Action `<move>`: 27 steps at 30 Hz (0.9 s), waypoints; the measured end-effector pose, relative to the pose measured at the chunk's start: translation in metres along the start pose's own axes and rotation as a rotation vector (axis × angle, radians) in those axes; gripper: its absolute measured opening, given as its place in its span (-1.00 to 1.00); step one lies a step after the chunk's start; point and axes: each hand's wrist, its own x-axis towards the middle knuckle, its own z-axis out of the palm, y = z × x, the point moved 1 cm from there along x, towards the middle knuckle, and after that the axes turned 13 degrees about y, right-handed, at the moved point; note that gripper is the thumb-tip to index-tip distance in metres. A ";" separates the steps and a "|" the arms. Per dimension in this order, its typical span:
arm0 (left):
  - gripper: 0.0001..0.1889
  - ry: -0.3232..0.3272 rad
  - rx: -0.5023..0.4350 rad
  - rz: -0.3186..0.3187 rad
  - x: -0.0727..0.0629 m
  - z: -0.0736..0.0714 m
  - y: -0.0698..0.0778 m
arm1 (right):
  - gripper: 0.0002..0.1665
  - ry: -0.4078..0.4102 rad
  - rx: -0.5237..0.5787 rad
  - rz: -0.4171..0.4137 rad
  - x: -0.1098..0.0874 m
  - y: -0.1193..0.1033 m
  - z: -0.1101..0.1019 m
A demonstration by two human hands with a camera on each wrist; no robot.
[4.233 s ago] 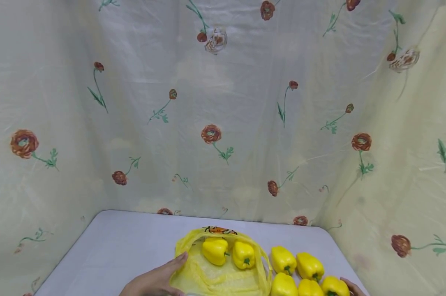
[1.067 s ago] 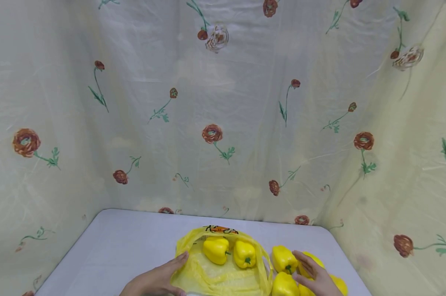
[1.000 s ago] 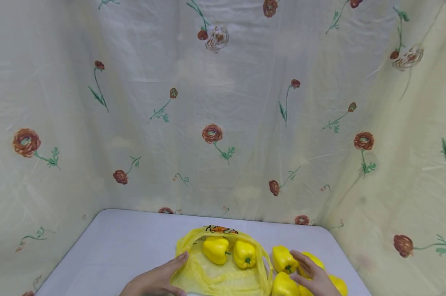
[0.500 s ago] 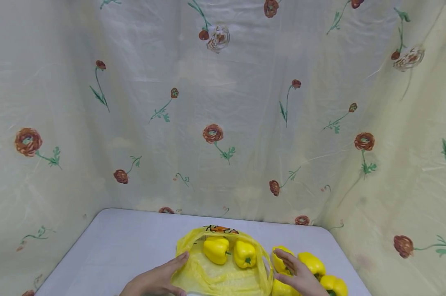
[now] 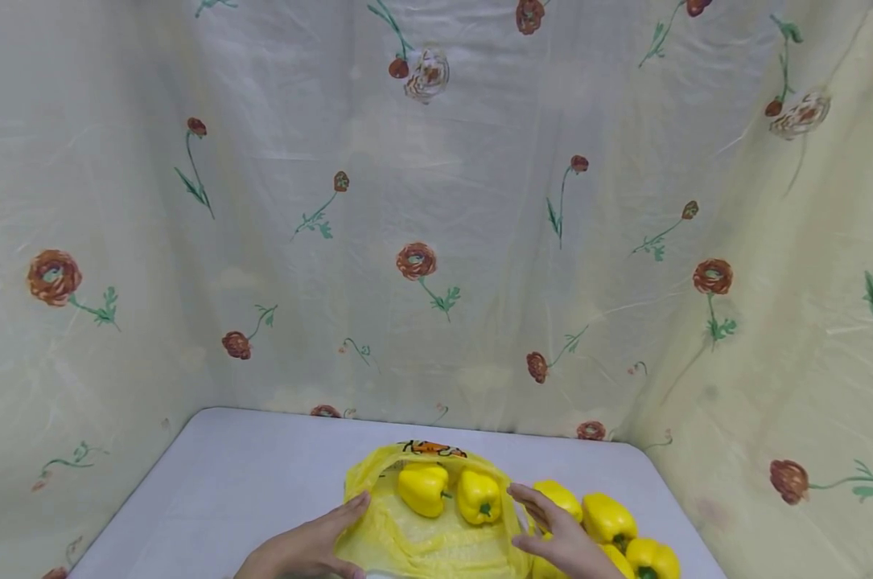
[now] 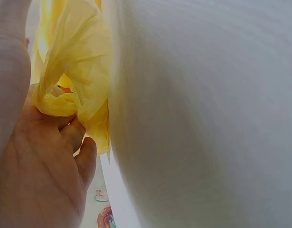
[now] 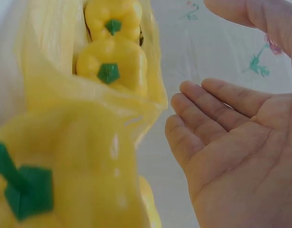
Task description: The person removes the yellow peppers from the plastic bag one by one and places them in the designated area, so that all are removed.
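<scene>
A yellow plastic bag lies with its mouth toward me in the head view. Two yellow bell peppers, one on the left and one on the right, sit inside it. At the bag's left edge, my left hand holds the plastic; the left wrist view shows the film over its partly hidden fingers. My right hand hovers by the bag's right edge, fingers extended and palm bare in the right wrist view. Beneath and beside it are several loose bell peppers.
A white table carries everything, and its far edge meets a flower-patterned curtain. The curtain also hangs along both sides. The loose bell peppers, including the rightmost one, cluster close to the bag's right side.
From the far side of the rightmost bell pepper, my right hand has moved left across the loose peppers to the bag's right edge. My left hand and the bag have stayed put.
</scene>
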 end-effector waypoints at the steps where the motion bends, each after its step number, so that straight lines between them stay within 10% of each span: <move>1: 0.09 -0.001 0.001 0.008 0.000 0.000 0.000 | -0.08 -0.006 0.003 0.000 0.001 -0.001 0.002; 27: 0.08 0.007 0.017 0.010 0.001 0.000 -0.001 | -0.15 -0.094 0.004 -0.176 0.034 -0.032 0.039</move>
